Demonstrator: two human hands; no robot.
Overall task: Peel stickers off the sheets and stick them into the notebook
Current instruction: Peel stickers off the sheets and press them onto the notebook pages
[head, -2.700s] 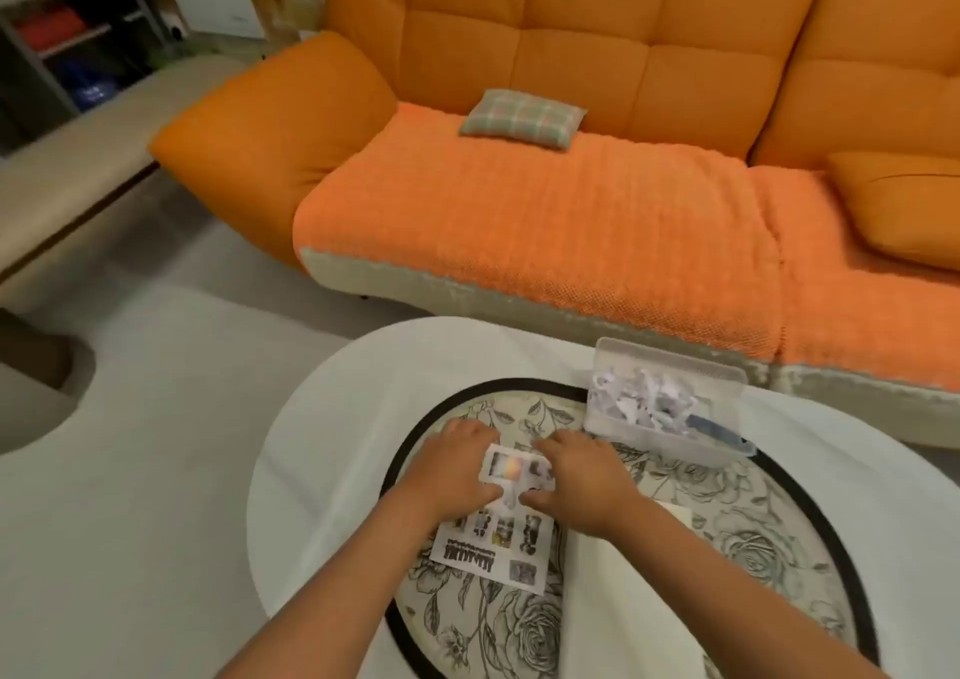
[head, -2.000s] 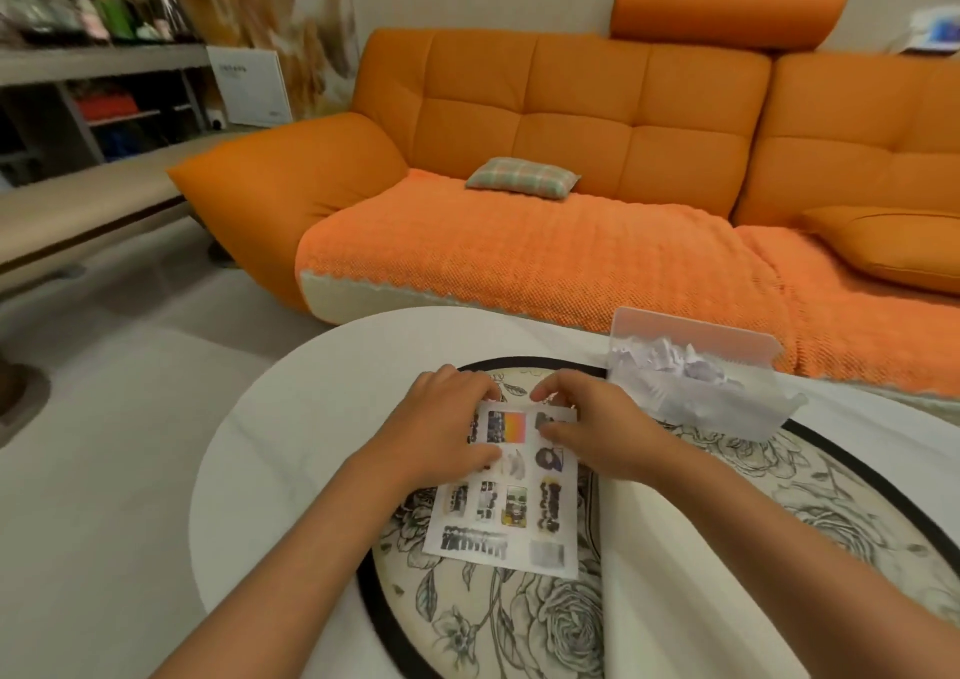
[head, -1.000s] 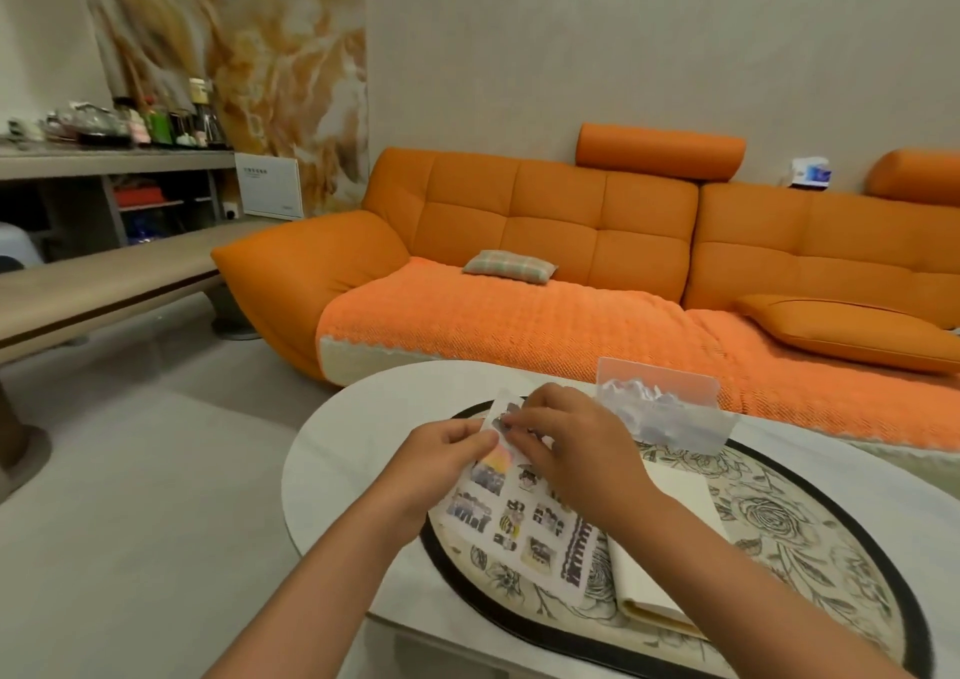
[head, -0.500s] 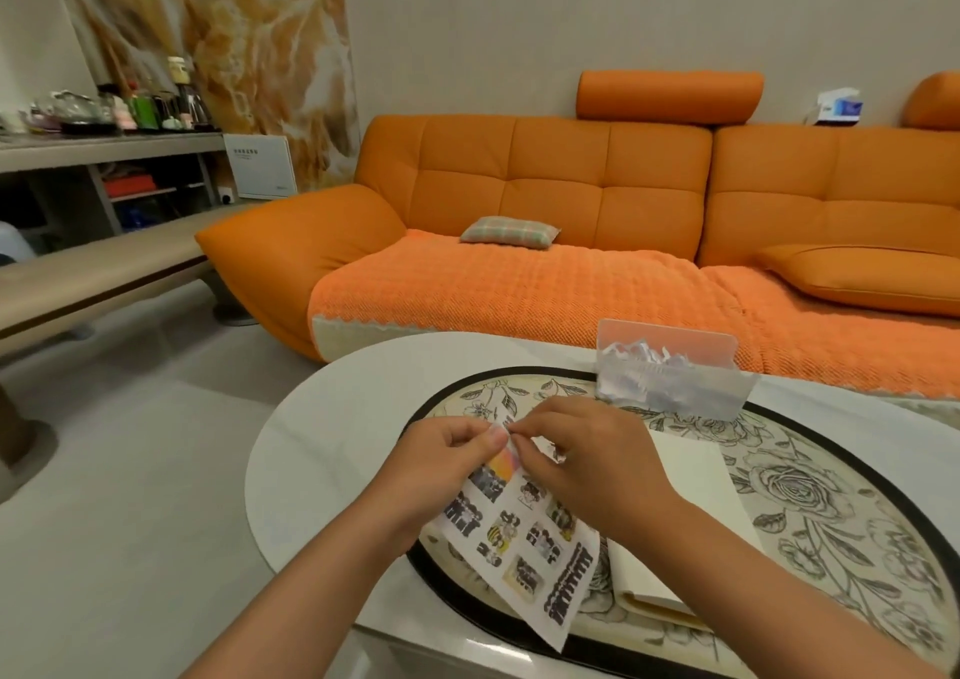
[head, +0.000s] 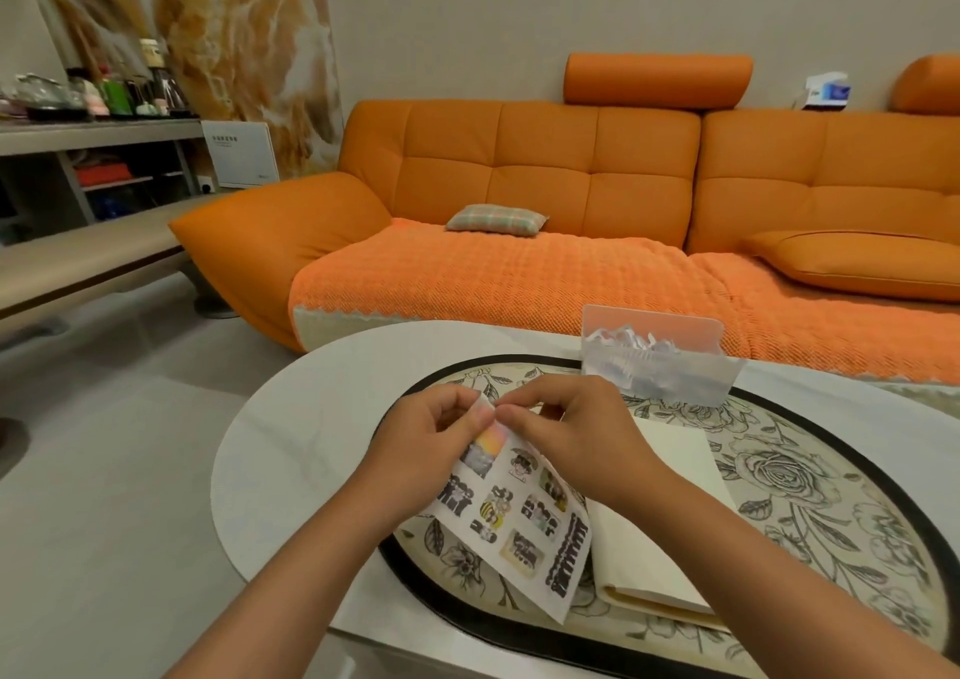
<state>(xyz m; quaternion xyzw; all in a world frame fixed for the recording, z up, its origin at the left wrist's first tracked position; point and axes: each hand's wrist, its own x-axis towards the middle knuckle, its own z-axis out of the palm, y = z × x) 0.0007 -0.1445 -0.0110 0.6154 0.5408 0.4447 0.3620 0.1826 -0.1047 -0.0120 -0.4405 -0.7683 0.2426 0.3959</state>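
- Nearest to us, our two forearms reach forward over the edge of the white counter (head: 291, 449), meeting above the flower-patterned mat (head: 810, 486).
- Our left hand (head: 431, 449) pinches the top corner of the sticker sheet (head: 519, 517) between thumb and fingers, holding it up off the mat, tilted.
- Our right hand (head: 576, 434) is closed in a pinch at the same top corner, fingertips touching the left hand's.
- The sheet hangs down in front of the cream notebook (head: 670, 512), which lies on the mat under our right wrist and is partly covered by it.
- Beyond the hands, a clear plastic box (head: 660, 366) of white paper scraps stands on the mat.
- Farthest, the orange sofa (head: 545, 184) carries a small plaid cushion (head: 496, 220).
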